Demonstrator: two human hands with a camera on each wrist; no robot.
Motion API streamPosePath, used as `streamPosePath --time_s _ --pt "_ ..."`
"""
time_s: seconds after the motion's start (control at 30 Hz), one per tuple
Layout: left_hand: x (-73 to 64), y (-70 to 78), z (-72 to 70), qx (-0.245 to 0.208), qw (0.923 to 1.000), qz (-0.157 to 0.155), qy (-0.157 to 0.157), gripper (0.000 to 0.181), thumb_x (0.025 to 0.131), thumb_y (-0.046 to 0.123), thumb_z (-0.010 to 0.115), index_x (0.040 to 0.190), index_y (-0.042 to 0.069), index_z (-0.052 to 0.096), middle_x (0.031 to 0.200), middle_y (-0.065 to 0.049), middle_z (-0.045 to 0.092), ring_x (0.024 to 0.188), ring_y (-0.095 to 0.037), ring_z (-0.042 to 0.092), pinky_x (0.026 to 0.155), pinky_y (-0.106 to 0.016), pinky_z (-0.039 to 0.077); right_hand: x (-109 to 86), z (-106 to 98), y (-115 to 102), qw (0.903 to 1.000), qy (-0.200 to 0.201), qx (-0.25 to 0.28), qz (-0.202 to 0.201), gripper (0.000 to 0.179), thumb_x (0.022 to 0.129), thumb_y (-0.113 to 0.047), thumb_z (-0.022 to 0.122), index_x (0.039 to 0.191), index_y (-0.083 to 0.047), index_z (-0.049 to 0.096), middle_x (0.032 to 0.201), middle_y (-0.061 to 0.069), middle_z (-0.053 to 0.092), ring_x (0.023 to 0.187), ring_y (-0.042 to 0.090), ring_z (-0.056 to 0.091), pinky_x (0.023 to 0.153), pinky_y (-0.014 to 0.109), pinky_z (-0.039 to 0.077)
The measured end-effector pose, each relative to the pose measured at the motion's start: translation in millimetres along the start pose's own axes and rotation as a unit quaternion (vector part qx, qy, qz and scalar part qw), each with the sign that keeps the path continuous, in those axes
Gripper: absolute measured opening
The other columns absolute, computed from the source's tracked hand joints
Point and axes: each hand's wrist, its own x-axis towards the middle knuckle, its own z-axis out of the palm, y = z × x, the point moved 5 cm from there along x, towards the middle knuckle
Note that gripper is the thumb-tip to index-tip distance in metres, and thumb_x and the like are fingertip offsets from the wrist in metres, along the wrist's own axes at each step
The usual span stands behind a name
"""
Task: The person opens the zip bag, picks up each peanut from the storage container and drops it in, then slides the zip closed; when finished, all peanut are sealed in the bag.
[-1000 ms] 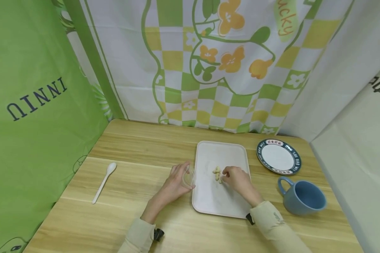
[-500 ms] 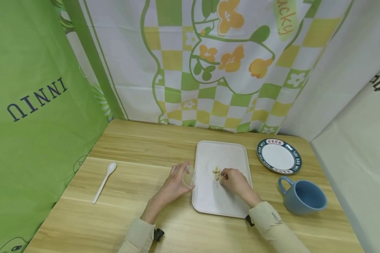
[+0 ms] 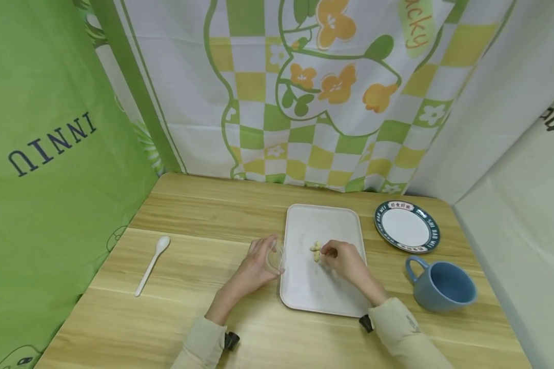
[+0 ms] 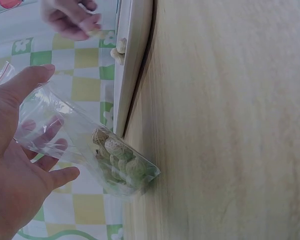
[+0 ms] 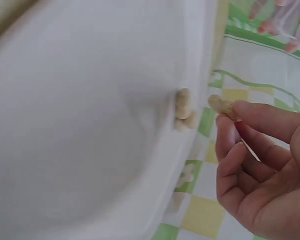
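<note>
A blue mug [image 3: 438,298], plate [image 3: 405,227] and white spoon [image 3: 150,269] flank the tray [image 3: 311,294]. The left hand [image 3: 257,265] grips a plastic bag of peanuts [image 4: 80,137]; the right hand [image 3: 349,261] pinches a peanut [image 5: 221,106] — now lifted off the tray.

Your peanuts [image 5: 183,107] are pale tan, the bag [image 4: 75,125] clear, the tray [image 3: 323,292] off-white, the tabletop [image 3: 212,210] yellowish wood-grain. You wear beige sleeves [image 3: 399,328]; the spoon [image 3: 152,266] is white, the mug [image 3: 431,294] blue, the plate [image 3: 405,226] white with dark lettered rim, the cloth [image 3: 304,133] checked green, yellow and white with orange flowers.
</note>
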Motion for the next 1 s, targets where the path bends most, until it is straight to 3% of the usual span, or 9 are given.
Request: streamPosePath --time_s 0.2,0.47,0.87,1.0 --pt "1.1 -1.4 0.2 0.0 1.0 -0.001 0.0 0.081 0.073 0.015 0.084 0.138 0.0 0.039 0.114 -0.008 0.055 0.117 -0.028 0.043 0.093 -0.039 0.049 0.2 -14.0 -24.9 0.9982 0.033 0.036 -0.035 0.011 0.081 0.001 0.073 0.091 -0.002 0.069 0.081 0.003 0.068 0.073 0.015 0.062 0.067 0.033 0.055" --pt "1.5 -1.1 -1.0 0.001 1.0 -0.004 -0.005 0.082 0.074 0.018 0.083 0.139 0.002 0.037 0.115 -0.007 0.054 0.116 -0.027 0.043 0.092 -0.04 0.049 1.3 -19.9 -61.4 0.9931 0.067 0.048 -0.084 0.011 0.081 -0.005 0.075 0.091 -0.009 0.071 0.083 -0.003 0.067 0.072 0.009 0.059 0.06 0.023 0.05" --pt "1.9 0.5 -1.3 -0.008 0.9999 -0.007 -0.008 0.08 0.075 0.018 0.082 0.139 0.001 0.039 0.118 -0.009 0.054 0.116 -0.028 0.043 0.09 -0.042 0.05 4.3 0.6 -93.9 0.9837 0.038 0.074 -0.16 0.013 0.081 -0.002 0.075 0.091 -0.009 0.071 0.086 -0.003 0.067 0.075 0.007 0.06 0.06 0.023 0.05" --pt "1.9 0.9 -1.4 -0.006 0.9999 -0.006 -0.007 0.078 0.076 0.018 0.082 0.138 0.002 0.038 0.117 -0.008 0.054 0.115 -0.028 0.043 0.088 -0.042 0.05 4.5 7.0 -99.8 0.9824 0.02 0.077 -0.169 0.013 0.081 -0.002 0.074 0.093 -0.006 0.071 0.087 -0.002 0.067 0.076 0.008 0.06 0.059 0.022 0.049"
